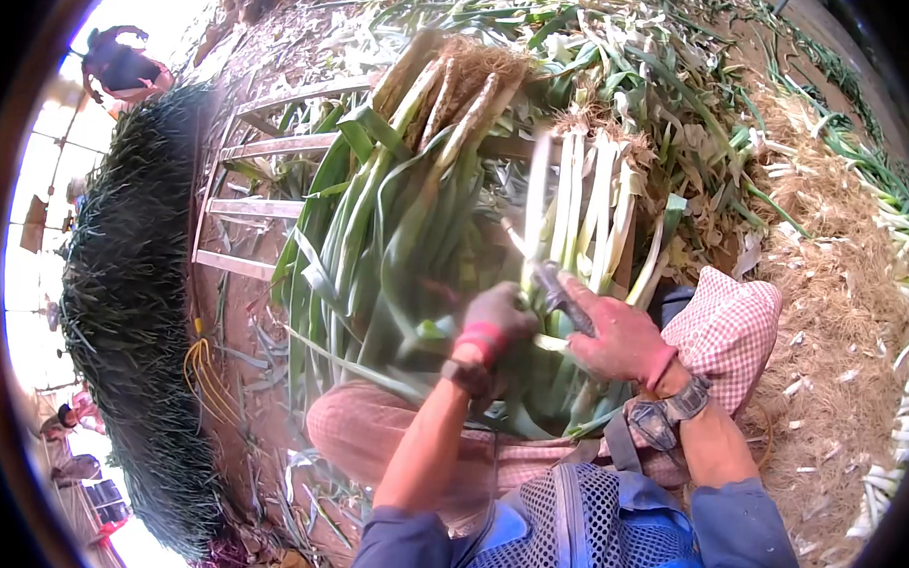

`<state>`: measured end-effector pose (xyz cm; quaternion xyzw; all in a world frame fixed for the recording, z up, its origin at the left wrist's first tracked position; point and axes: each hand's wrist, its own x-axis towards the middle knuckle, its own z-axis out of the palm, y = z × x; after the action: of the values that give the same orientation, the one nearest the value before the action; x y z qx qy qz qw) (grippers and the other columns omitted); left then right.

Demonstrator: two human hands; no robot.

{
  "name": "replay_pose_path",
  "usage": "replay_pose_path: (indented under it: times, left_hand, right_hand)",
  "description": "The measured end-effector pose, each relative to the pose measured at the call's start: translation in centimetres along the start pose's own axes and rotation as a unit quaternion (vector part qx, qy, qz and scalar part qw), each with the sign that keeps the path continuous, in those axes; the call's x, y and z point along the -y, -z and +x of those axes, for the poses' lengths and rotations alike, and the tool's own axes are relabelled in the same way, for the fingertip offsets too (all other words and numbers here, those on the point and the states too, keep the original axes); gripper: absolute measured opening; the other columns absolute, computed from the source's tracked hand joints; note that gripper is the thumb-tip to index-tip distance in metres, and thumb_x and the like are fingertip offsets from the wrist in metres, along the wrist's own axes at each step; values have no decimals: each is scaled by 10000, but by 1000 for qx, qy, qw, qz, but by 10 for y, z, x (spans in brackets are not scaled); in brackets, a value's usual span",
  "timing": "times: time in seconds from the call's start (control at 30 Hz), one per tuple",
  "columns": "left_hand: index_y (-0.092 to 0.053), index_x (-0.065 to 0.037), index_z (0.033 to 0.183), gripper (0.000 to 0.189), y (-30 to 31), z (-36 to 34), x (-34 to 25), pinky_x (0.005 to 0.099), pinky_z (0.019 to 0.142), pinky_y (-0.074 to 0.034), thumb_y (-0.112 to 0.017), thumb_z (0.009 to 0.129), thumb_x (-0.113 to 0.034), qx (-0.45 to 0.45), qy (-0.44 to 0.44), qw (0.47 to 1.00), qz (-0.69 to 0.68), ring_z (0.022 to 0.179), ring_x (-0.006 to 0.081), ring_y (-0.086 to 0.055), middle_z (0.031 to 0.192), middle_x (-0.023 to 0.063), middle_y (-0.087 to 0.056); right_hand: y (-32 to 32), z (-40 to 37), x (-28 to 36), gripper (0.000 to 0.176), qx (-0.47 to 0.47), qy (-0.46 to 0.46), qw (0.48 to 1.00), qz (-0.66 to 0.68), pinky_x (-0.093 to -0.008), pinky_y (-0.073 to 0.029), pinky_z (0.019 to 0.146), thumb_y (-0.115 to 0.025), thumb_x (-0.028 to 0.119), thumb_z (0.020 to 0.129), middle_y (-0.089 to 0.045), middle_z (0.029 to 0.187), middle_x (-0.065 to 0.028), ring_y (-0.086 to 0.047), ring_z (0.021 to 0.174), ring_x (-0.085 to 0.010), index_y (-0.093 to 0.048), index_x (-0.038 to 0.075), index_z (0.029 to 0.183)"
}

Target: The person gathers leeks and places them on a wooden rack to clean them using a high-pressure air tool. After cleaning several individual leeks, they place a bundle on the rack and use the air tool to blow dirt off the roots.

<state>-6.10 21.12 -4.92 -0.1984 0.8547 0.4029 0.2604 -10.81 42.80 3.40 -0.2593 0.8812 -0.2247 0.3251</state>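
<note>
My left hand [495, 323], in a dark glove with a red cuff, is closed around a leek whose blurred white stalk [536, 192] points up and away. Just to its right, my right hand [618, 335] wears a red glove. Its fingers wrap a dark grey hand tool [564, 298], whose exact kind I cannot tell. Behind both hands stand several white leek stalks [598, 199] with brown roots at the top. A larger pile of untrimmed leeks [397, 202] lies to the left, its green leaves hanging over my crossed legs.
A slatted wooden rack [267, 208] runs under the leek pile. Farther left stands a long dark-green stack of leaves [128, 303], with a yellow cord [203, 370] beside it. Root trimmings [823, 327] cover the ground at right. Another person [127, 67] is at the upper left.
</note>
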Motion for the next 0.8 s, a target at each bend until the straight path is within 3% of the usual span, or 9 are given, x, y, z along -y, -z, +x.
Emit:
replay_pose_path:
  times: [0.07, 0.13, 0.2, 0.23, 0.3, 0.37, 0.43, 0.73, 0.8]
  left_hand:
    - [-731, -71, 1088, 355, -26, -21, 2, 483, 882, -580, -752, 820, -304, -14, -71, 996, 56, 954, 392, -750, 977, 218, -764]
    - [-723, -100, 1034, 315, -23, -42, -5, 496, 857, -575, -758, 827, -336, 20, -86, 992, 90, 957, 411, -736, 983, 224, -757]
    - [-733, -121, 1046, 293, 0, -46, -2, 479, 832, -583, -748, 867, -353, -6, -114, 988, 107, 944, 383, -741, 959, 176, -760]
    - [-742, -129, 1065, 271, 18, -39, 4, 455, 828, -592, -746, 873, -321, -54, -118, 986, 107, 927, 354, -742, 973, 151, -762]
    - [-756, -132, 1114, 299, 52, -19, 23, 448, 799, -600, -753, 851, -276, -327, -196, 914, 137, 887, 346, -723, 984, 133, -751]
    - [-716, -155, 1245, 374, 97, -15, 13, 487, 954, -550, -712, 899, -297, -403, -63, 888, 212, 1055, 375, -687, 1170, 168, -715]
    - [-688, -168, 1322, 449, 122, 7, 28, 507, 1013, -519, -695, 907, -340, -390, -10, 898, 203, 1149, 393, -664, 1271, 168, -688]
    - [-674, -150, 1365, 506, 129, 23, 31, 501, 1011, -527, -688, 908, -368, -321, 58, 933, 153, 1179, 393, -679, 1269, 184, -710]
    - [-678, -144, 1363, 508, 130, 24, 33, 502, 1006, -530, -688, 911, -376, -315, 69, 934, 157, 1168, 396, -685, 1261, 188, -718]
  right_hand:
    - [10, -2, 8, 809, -4, -31, 999, 20, -507, -567, 864, -619, 317, 894, -703, 980, -253, -712, 935, -422, -369, 143, 1644]
    - [5, 6, 2, 857, -109, -13, 993, 43, -476, -552, 896, -648, 320, 870, -696, 1161, -273, -709, 991, -417, -362, 79, 1641]
    - [13, 5, 19, 846, -68, -45, 996, 39, -473, -539, 964, -656, 303, 878, -684, 1250, -287, -695, 1086, -428, -366, 67, 1636]
    - [14, 6, 26, 839, -42, -32, 998, 43, -475, -535, 980, -659, 297, 882, -682, 1264, -286, -689, 1113, -427, -370, 61, 1633]
    - [-4, 12, 19, 844, -65, 22, 997, 43, -479, -531, 992, -668, 308, 886, -700, 1231, -271, -694, 1103, -425, -365, 54, 1632]
    - [-13, 19, 21, 847, -69, 13, 996, 46, -482, -532, 979, -667, 311, 888, -709, 1193, -261, -698, 1068, -424, -357, 73, 1640]
    - [-9, 20, 37, 848, -36, -1, 998, 45, -501, -550, 915, -637, 362, 912, -705, 1029, -232, -708, 962, -415, -313, 194, 1677]
    - [-18, 36, 79, 841, 70, 43, 996, 41, -524, -570, 874, -609, 339, 902, -722, 948, -229, -722, 909, -439, -309, 169, 1670]
    - [-31, 49, 77, 879, 4, 31, 998, 45, -466, -581, 772, -651, 357, 900, -690, 890, -182, -714, 785, -343, -285, 229, 1689]
